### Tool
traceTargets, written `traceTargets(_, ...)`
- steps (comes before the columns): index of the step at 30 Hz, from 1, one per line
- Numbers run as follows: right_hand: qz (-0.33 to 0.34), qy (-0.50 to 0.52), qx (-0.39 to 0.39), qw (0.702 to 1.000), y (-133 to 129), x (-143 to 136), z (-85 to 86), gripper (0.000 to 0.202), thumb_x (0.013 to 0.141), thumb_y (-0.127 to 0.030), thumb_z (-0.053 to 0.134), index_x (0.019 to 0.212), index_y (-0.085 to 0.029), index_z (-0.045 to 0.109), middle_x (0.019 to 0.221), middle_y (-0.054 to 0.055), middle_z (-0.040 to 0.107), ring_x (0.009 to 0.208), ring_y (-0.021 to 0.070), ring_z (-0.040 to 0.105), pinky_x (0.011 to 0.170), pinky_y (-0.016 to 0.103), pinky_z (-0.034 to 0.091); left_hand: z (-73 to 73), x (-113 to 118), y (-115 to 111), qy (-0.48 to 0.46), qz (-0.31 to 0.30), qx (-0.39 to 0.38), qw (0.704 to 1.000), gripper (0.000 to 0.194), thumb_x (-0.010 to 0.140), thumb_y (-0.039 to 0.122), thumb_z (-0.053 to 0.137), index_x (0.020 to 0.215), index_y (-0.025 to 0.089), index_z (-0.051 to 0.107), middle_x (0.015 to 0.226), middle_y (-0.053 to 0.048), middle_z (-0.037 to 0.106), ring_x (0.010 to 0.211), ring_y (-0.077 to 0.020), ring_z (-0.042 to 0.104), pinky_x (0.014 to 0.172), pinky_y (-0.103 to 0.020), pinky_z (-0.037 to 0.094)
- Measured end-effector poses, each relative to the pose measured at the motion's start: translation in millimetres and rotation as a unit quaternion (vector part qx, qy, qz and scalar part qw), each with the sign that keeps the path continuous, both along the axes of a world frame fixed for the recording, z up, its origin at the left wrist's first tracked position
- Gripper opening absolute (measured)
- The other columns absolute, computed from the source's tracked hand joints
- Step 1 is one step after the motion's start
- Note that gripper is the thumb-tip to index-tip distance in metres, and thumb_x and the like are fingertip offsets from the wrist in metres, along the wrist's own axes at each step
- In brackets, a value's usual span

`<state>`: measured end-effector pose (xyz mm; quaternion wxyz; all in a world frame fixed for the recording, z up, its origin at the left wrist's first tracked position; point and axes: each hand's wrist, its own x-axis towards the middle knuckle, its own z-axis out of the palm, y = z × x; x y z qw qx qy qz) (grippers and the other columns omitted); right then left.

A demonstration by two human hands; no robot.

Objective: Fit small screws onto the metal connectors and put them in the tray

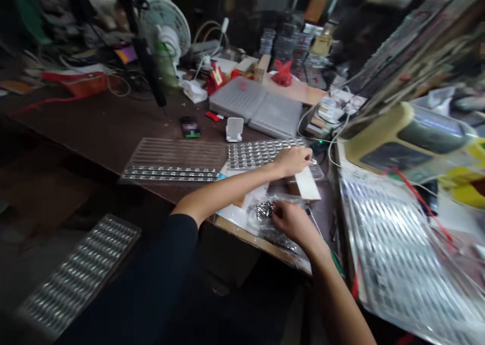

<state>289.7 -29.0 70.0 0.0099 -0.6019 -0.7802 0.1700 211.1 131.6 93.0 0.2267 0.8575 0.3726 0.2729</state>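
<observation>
Head view, dark table [87,125], right hand [294,223] at plastic bag [259,216], cluttered room [242,11]

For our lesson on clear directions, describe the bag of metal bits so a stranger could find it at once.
Start at the brown table; go to its near edge, toward the right. There the bag lies by the right hand. Unlike the flat trays farther back, it is crumpled, clear plastic with shiny bits loosely heaped.

- Prob. small assembly workshop
- Long cluttered bench [102,117] w/ fan [166,29] at back
- Slotted plastic tray [182,154], part-filled w/ shiny pcs [170,174]
- Clear bag [253,219] w/ loose small pcs [264,210]
</observation>
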Motion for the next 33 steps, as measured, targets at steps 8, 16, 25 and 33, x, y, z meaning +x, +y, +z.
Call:
traceTargets(8,0.020,0.218,0.054,0.974,12,-16,4.4,0.014,0.087,-0.019,0.062,0.084,-0.021,0.076,0.078,0.005,0.079,0.069,0.0224,0.073,0.065,0.031,0.052,-38.4,-161,-84,-0.257,0.053,-0.091,0.961,0.015,0.096,0.021,0.050,0.104,0.019,0.063,0.104,-0.009,0.073,0.088,-0.0175,0.069,0.080,-0.032,0.058)
traceTargets(16,0.010,0.255,0.042,0.966,33,-84,-28.8,0.021,0.089,-0.010,0.059,0.093,-0.018,0.077,0.091,0.007,0.079,0.084,0.0204,0.072,0.079,0.030,0.053,-84.8,-220,-120,-0.215,0.166,-0.149,0.951,0.027,0.093,0.042,0.069,0.104,0.019,0.076,0.099,-0.007,0.079,0.086,-0.0209,0.073,0.082,-0.032,0.060)
traceTargets(25,0.087,0.112,0.064,0.988,18,-95,-44.2,0.024,0.100,-0.014,0.054,0.109,-0.017,0.076,0.108,0.015,0.073,0.098,0.0255,0.069,0.085,0.033,0.052,-90.9,-218,-123,-0.183,0.128,-0.101,0.970,0.010,0.087,0.027,0.078,0.095,0.022,0.080,0.100,-0.004,0.080,0.091,-0.0220,0.076,0.088,-0.033,0.059)
traceTargets(33,0.073,0.234,0.106,0.964,17,-66,-25.2,0.027,0.100,-0.014,0.056,0.112,-0.022,0.078,0.108,0.008,0.078,0.096,0.0204,0.074,0.087,0.031,0.056,-92.5,-214,-122,-0.150,0.096,-0.077,0.981,0.010,0.085,0.025,0.082,0.095,0.025,0.082,0.098,-0.001,0.081,0.093,-0.0219,0.075,0.088,-0.033,0.057)
